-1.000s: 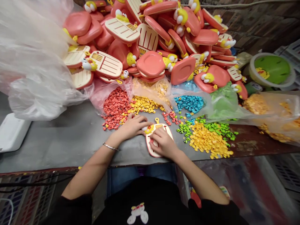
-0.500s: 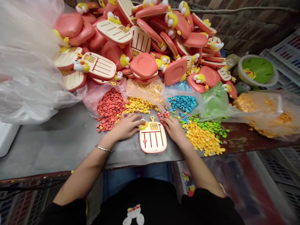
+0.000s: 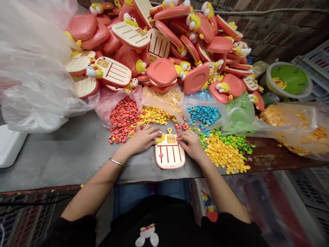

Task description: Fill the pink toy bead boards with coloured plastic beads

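A cream toy board (image 3: 170,158) with a pink rim, four slots and a yellow hanging loop lies flat before me. One red piece (image 3: 161,155) sits in its leftmost slot. My left hand (image 3: 144,140) rests at its upper left, fingers curled over the yellow head with white eyes (image 3: 160,138), steadying it. At the upper right corner my right hand (image 3: 192,144) pinches thumb and fingers together over a small red piece, mostly hidden by the fingertips. A few loose red pieces (image 3: 182,127) lie just beyond the board.
Heaps of red (image 3: 123,118), yellow (image 3: 154,116), blue (image 3: 204,115) and green pieces (image 3: 240,143) spill from plastic bags. A nearer yellow heap (image 3: 223,154) lies right of my right hand. Many pink toy boards (image 3: 161,71) are piled behind. A large plastic bag (image 3: 33,85) stands left, a tub (image 3: 269,77) right.
My right hand has moved from the loose red pieces onto the board's upper right corner, its fingers now pinched. The left hand stays on the head. The view has shifted slightly.
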Demonstrator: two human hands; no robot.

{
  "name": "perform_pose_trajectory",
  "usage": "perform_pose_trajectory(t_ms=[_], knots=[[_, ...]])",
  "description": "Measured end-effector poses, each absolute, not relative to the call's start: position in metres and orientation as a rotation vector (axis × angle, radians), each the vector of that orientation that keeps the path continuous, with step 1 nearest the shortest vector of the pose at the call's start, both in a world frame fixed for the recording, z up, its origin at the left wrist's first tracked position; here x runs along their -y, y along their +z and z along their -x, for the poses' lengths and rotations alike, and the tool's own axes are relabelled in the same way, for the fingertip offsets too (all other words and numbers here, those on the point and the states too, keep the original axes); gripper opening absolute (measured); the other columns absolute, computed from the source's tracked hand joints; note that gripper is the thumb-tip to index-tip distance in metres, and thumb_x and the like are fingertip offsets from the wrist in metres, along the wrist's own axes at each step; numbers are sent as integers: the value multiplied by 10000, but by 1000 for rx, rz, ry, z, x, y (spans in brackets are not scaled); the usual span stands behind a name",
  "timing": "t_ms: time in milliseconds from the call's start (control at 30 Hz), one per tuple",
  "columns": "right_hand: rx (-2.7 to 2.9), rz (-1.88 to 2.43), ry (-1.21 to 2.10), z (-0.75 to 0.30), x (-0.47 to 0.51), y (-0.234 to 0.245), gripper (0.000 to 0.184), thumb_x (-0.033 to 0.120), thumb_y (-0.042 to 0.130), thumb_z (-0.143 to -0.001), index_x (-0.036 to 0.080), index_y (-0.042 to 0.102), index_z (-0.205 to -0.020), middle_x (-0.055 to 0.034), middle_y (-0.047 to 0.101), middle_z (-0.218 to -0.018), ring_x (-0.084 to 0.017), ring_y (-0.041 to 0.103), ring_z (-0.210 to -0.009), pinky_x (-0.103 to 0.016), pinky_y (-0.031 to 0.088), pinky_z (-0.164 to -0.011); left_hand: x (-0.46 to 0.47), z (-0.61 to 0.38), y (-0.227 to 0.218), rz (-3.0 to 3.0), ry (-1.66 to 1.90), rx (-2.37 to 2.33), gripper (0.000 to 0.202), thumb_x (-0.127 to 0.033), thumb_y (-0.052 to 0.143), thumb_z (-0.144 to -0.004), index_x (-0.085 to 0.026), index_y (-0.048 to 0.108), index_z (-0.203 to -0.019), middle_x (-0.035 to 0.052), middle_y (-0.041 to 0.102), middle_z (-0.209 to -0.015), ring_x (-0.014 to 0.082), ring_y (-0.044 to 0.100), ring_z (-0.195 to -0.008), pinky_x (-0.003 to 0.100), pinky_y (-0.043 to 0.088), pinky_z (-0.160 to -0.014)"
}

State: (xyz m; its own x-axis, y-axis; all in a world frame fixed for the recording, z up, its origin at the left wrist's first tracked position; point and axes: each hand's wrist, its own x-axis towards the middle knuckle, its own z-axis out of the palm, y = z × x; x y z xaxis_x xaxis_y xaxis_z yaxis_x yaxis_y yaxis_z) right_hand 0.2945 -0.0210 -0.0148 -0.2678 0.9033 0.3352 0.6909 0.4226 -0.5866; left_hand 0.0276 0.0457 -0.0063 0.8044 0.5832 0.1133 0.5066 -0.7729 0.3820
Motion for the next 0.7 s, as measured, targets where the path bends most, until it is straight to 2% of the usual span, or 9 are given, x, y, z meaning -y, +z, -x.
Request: perform_pose_trajectory(t_ms=[300,567,700], knots=[[1984,1345,728,-281,39,-10,50,204,634,-896,198,680,-914,-50,682,-867,-191,628,-786,-321,493,-707,-44,-29,-6,-2657,347,-835,255,-339,516,-987,-275,631,-1205,60,628,-1289,255,507,-1106,432,243,-918],[2115,1174,733,-230,28,-11,105,126,616,-884,200,690,-877,-53,661,-882,-203,596,-883,-346,483,-805,-45,-28,-8,-2614,372,-820,259,-409,522,-981,-266,646,-1158,67,639,-1258,251,504,-1111,429,238,-906],[2152,1139,655,-236,35,-10,164,115,580,-881,210,678,-973,-72,652,-987,-222,576,-983,-390,488,-879,-45,-29,-6,-2616,370,-828,249,-373,524,-984,-272,639,-1181,58,637,-1272,253,502,-1126,434,233,-908]])
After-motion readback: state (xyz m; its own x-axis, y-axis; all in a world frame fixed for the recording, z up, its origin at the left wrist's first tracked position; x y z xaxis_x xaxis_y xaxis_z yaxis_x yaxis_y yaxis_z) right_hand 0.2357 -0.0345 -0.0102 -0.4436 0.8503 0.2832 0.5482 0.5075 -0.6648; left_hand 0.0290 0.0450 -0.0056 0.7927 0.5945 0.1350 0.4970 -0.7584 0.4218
